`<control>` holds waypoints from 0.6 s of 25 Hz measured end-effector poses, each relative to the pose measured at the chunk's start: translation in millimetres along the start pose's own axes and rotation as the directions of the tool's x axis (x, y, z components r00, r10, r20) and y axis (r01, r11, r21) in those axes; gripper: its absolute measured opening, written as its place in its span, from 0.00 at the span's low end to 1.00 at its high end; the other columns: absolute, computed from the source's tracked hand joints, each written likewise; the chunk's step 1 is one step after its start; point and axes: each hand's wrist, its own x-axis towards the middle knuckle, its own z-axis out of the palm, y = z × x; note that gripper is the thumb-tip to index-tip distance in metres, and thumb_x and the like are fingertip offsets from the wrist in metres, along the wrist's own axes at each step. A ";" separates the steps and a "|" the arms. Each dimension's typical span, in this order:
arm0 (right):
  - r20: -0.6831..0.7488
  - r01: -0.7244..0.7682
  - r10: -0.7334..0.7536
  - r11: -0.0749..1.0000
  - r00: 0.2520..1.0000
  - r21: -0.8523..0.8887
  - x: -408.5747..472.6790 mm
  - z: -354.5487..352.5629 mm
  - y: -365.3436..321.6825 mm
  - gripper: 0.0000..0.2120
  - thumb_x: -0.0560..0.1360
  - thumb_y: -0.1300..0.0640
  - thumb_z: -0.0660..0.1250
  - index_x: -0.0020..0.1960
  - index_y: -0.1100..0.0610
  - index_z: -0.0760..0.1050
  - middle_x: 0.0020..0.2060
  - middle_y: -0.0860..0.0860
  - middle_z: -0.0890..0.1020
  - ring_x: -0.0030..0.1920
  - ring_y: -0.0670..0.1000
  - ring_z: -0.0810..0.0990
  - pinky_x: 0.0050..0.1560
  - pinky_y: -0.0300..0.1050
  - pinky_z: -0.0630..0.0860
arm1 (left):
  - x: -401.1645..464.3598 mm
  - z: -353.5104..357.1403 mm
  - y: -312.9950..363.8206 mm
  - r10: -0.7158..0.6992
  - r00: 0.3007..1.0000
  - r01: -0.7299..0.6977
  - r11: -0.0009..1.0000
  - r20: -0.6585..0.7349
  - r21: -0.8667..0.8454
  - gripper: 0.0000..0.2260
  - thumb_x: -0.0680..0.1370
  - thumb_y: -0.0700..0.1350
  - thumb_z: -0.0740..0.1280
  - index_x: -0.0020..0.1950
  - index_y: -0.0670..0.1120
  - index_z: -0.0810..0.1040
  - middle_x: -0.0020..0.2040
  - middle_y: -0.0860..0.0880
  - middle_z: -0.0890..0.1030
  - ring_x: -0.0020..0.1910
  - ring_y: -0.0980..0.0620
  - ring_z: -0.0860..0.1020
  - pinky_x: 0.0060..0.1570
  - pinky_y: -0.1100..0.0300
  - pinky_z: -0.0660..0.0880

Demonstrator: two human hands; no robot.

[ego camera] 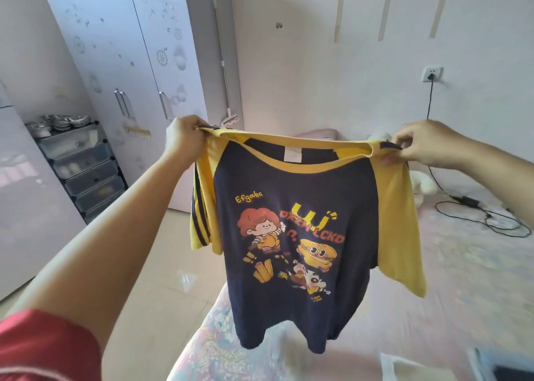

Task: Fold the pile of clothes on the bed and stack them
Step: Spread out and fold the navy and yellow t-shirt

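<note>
A navy T-shirt with yellow sleeves, a yellow collar and a cartoon print hangs spread out in the air above the bed. My left hand grips its left shoulder. My right hand pinches its right shoulder. The print faces me and the hem dangles just over the bed's floral sheet. At the bottom right edge some pale cloth lies blurred on the bed.
A drawer unit with shoes on top stands at the left by a white wardrobe. A mop leans in the corner. A black cable runs from a wall socket across the bed. White soft items lie near the wall.
</note>
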 end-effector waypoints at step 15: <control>-0.177 -0.172 0.226 0.946 0.958 0.276 51.2 114.5 -234.7 0.07 0.74 0.53 0.70 0.43 0.56 0.76 0.38 0.51 0.77 0.41 0.50 0.73 0.40 0.43 0.67 | 166.2 -143.5 -157.5 0.259 0.916 -0.292 0.954 0.307 0.066 0.11 0.78 0.54 0.63 0.49 0.47 0.68 0.38 0.49 0.72 0.34 0.51 0.69 0.28 0.59 0.63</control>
